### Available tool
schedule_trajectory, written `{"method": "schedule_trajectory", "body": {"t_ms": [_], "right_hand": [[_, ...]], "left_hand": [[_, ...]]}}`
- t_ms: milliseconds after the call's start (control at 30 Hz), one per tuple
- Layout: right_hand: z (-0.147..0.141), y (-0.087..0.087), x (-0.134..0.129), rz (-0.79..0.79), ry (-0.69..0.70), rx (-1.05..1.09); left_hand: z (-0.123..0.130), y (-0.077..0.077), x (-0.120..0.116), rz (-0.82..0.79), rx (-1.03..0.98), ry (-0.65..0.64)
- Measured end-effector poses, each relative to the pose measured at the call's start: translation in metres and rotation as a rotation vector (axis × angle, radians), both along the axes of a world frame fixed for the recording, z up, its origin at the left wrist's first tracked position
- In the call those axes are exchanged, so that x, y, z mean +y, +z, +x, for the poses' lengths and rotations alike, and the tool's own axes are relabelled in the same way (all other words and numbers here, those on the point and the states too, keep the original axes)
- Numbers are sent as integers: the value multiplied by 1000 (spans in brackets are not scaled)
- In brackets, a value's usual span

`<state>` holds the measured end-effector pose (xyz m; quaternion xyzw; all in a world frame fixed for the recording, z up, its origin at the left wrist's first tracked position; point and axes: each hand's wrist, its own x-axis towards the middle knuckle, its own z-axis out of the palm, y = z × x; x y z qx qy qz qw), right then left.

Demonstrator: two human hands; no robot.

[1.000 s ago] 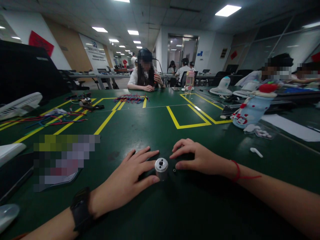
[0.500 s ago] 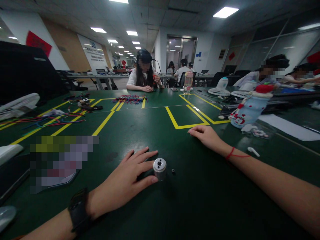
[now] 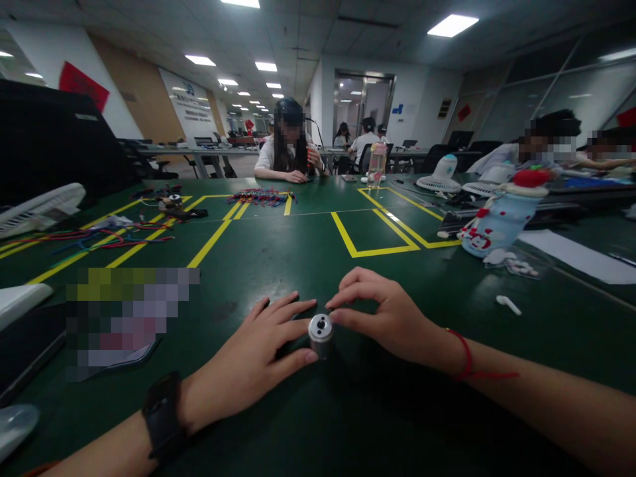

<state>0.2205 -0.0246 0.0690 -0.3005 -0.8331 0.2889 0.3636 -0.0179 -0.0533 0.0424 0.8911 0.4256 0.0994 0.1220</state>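
Observation:
A short silver cylinder (image 3: 320,339), which looks like a small electric motor, stands upright on the green table, its top face showing a dark centre and two small holes. Flat on the table at its left lies my left hand (image 3: 246,351), fingers spread; the forefinger and thumb tips touch or nearly touch the cylinder's side. From the right, my right hand (image 3: 392,315) reaches to the top edge, thumb and forefinger pinched together beside the rim. Whatever sits between those fingertips, if anything, is too small to make out.
A blurred packet (image 3: 129,324) and a mouse (image 3: 17,427) lie to the left. Wires (image 3: 114,235) and a wire bundle (image 3: 263,197) are farther back. Right stand a blue bottle (image 3: 507,218) and a white earbud (image 3: 508,304). Another person (image 3: 288,149) sits opposite.
My right hand has come left and nearer, from the yellow tape to the cylinder's rim. The tiny dark part right of the cylinder no longer shows. My left hand stays put.

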Motion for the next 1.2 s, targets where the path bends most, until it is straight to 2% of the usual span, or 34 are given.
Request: {"method": "schedule_trajectory", "body": {"t_ms": [67,167,367,433,500,633,767,900,1033,1133,1200], "right_hand": [[-9,3,-2,9,-27,39],[-16,4,-5,4,-7,-15],[-13,10,-6,-19,16,-71],[-4,12,4,-79,-68,5],[13,10,21,-158,-228,106],[56,-6,63,-232,-554,166],[79,-23,85,-250,-654,184],[76,-24,85,-244,-622,141],[59,-10,68,-233,-520,52],[35,4,42,-220,-359,-11],[18,10,23,-129,-168,-60]], "left_hand": [[-3,-2,1,11,1,2],[-6,-7,2,20,13,0],[-5,-6,0,16,14,0],[-4,-2,-2,7,17,5],[-2,2,-3,-6,18,6],[1,9,-6,-26,-4,7],[-1,11,-7,-43,-19,11],[-2,11,-7,-40,-30,12],[0,15,-7,-42,-31,17],[0,16,-7,-42,-51,29],[-1,12,-6,-31,-60,34]]}}
